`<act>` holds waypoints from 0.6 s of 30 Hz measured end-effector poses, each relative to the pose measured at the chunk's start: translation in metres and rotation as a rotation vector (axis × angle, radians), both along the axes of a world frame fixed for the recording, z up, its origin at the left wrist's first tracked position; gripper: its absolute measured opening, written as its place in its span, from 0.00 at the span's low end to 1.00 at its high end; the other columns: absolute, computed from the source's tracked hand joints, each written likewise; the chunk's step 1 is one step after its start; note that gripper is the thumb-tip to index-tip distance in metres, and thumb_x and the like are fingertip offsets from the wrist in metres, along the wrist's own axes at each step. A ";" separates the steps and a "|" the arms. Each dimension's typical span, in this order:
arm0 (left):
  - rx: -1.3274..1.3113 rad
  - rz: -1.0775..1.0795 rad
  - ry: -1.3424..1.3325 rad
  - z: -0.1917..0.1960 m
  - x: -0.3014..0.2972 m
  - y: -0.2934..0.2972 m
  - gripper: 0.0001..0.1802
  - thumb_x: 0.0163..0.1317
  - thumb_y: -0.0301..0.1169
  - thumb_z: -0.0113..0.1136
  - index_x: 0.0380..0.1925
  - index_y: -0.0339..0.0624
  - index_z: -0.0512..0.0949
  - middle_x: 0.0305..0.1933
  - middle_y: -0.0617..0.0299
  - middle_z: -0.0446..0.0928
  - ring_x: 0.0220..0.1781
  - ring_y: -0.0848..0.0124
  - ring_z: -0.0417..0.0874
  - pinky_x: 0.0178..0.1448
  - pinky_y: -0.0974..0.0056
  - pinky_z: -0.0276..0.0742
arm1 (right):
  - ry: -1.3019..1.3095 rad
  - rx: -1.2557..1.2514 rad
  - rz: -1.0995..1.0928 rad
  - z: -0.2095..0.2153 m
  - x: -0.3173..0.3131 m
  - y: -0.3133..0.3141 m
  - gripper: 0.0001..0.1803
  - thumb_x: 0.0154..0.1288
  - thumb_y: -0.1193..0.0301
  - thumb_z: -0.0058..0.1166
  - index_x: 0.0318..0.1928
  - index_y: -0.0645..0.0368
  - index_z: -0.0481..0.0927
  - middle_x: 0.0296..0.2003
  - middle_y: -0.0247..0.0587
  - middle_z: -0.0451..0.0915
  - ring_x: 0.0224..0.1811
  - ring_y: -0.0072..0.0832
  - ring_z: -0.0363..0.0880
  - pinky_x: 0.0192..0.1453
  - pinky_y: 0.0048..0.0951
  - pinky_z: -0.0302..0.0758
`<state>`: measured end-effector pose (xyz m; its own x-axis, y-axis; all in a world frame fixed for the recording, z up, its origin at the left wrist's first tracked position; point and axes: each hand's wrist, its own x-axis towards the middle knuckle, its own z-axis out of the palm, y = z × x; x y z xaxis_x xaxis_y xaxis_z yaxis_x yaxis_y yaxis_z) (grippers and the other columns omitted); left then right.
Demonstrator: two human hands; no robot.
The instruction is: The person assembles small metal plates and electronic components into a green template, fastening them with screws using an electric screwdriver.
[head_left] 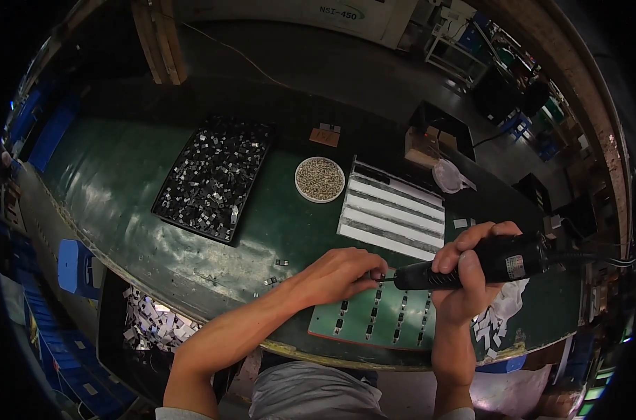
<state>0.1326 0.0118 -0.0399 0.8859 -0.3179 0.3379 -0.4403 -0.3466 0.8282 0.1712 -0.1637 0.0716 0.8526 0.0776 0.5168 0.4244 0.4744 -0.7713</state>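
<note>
While the right hand wraps its fingers around the thick body of a black power screwdriver, the thumb folded against its near side, the left hand bends in from the other side. Its thumb and forefinger are drawn close together beside the driver's slim tip, over the far part of a green board; I cannot tell whether they pinch a small piece. The board lies at the table's near edge, bearing columns of small black components. Beyond the left hand stands a round white dish of tiny metallic pieces.
</note>
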 end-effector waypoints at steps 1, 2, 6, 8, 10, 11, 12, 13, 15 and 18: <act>-0.003 -0.016 0.035 0.002 -0.001 0.000 0.20 0.56 0.24 0.71 0.50 0.40 0.80 0.41 0.57 0.83 0.43 0.55 0.85 0.46 0.54 0.81 | 0.018 -0.015 0.008 0.000 -0.001 0.000 0.31 0.58 0.85 0.56 0.61 0.58 0.62 0.36 0.50 0.76 0.25 0.26 0.76 0.31 0.29 0.82; -0.004 -0.017 0.035 0.004 -0.001 0.001 0.20 0.56 0.24 0.71 0.50 0.40 0.80 0.41 0.57 0.83 0.43 0.55 0.85 0.46 0.54 0.81 | 0.018 -0.016 0.008 0.001 -0.002 -0.001 0.31 0.58 0.85 0.56 0.61 0.58 0.62 0.36 0.50 0.76 0.25 0.26 0.76 0.31 0.29 0.82; -0.023 -0.025 0.077 0.006 0.000 0.002 0.24 0.57 0.23 0.70 0.55 0.40 0.81 0.43 0.56 0.85 0.44 0.56 0.87 0.46 0.56 0.84 | 0.061 -0.095 0.017 -0.001 -0.001 -0.004 0.31 0.57 0.86 0.59 0.59 0.59 0.63 0.36 0.51 0.77 0.25 0.27 0.78 0.31 0.28 0.82; -0.030 -0.011 0.054 0.003 0.001 0.003 0.23 0.57 0.23 0.70 0.55 0.40 0.81 0.43 0.55 0.85 0.45 0.56 0.87 0.46 0.57 0.84 | 0.056 -0.114 0.022 -0.004 -0.001 -0.004 0.30 0.57 0.86 0.59 0.59 0.60 0.63 0.36 0.51 0.78 0.25 0.27 0.79 0.31 0.28 0.82; -0.022 0.027 0.048 0.000 0.001 0.002 0.19 0.59 0.24 0.68 0.53 0.39 0.83 0.43 0.53 0.85 0.44 0.55 0.87 0.47 0.57 0.84 | 0.098 -0.118 0.037 -0.006 -0.001 -0.002 0.29 0.57 0.86 0.59 0.57 0.61 0.63 0.35 0.51 0.78 0.25 0.26 0.79 0.31 0.27 0.82; -0.022 0.027 0.049 0.000 0.000 0.002 0.19 0.59 0.24 0.68 0.53 0.39 0.83 0.43 0.53 0.85 0.44 0.55 0.87 0.47 0.57 0.84 | 0.098 -0.118 0.037 -0.007 -0.001 -0.002 0.29 0.57 0.86 0.59 0.57 0.61 0.63 0.35 0.51 0.78 0.25 0.26 0.79 0.31 0.27 0.82; -0.020 0.029 0.051 0.001 0.000 0.002 0.19 0.60 0.24 0.68 0.52 0.39 0.83 0.42 0.53 0.85 0.44 0.55 0.88 0.47 0.56 0.84 | 0.096 -0.116 0.047 -0.007 -0.002 -0.001 0.29 0.57 0.86 0.59 0.57 0.61 0.63 0.35 0.50 0.78 0.25 0.26 0.79 0.31 0.27 0.82; -0.019 0.031 0.054 0.001 0.001 0.002 0.18 0.60 0.24 0.67 0.52 0.39 0.83 0.42 0.52 0.84 0.43 0.55 0.88 0.46 0.56 0.84 | 0.095 -0.115 0.056 -0.007 -0.002 -0.001 0.29 0.58 0.86 0.59 0.57 0.62 0.63 0.35 0.50 0.78 0.25 0.26 0.79 0.31 0.27 0.82; -0.019 0.032 0.049 0.001 0.001 0.003 0.17 0.60 0.24 0.67 0.51 0.38 0.82 0.41 0.52 0.84 0.43 0.55 0.87 0.46 0.56 0.84 | 0.088 -0.141 0.041 -0.008 -0.003 0.001 0.28 0.57 0.85 0.60 0.57 0.62 0.63 0.33 0.49 0.78 0.25 0.26 0.79 0.31 0.26 0.82; -0.034 0.047 0.041 0.000 0.002 0.004 0.15 0.61 0.24 0.67 0.49 0.37 0.82 0.40 0.52 0.83 0.41 0.55 0.87 0.44 0.57 0.84 | 0.064 -0.186 0.033 -0.011 -0.004 -0.001 0.28 0.57 0.85 0.61 0.55 0.61 0.63 0.30 0.46 0.78 0.25 0.25 0.79 0.31 0.26 0.80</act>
